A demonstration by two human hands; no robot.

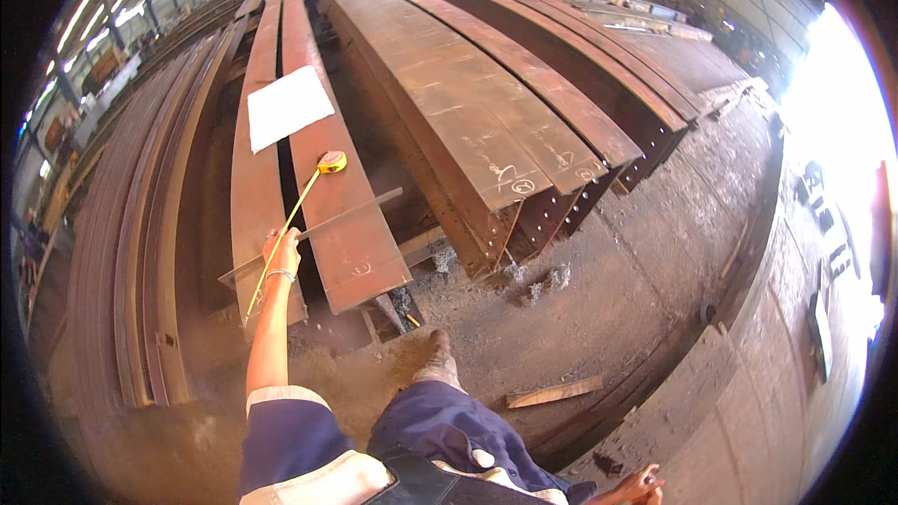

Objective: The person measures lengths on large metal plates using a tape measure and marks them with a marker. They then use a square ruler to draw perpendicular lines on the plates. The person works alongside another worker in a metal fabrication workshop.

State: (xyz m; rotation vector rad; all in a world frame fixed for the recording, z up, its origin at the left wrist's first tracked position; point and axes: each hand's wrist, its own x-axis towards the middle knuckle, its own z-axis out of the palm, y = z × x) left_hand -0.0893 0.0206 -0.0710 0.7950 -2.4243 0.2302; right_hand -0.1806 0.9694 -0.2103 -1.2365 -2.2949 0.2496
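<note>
Steel yard, rusty I-beams stacked in long rows running to far. Left hand (282, 250) stretched out over near end of a narrow beam (348, 224), fingers closed on yellow tape blade (292, 217), wrist with a bracelet. Blade running from below the hand up and right to yellow tape measure case (331, 162), resting on top flange of that beam, farther along. Thin steel bar (318, 229) laid crosswise over beam ends, just under the hand, touching flange. White paper sheet (289, 107) lying flat on same beam pair, beyond the case, apart from it. Right hand (638, 486) low at near right edge, only partly in frame, fingers spread loosely, holding nothing visible. Wider beams (486, 122) to right with chalk marks on flanges. Boot (437, 360) on gritty floor (599, 299); wooden offcut (555, 393) just right of it.
</note>
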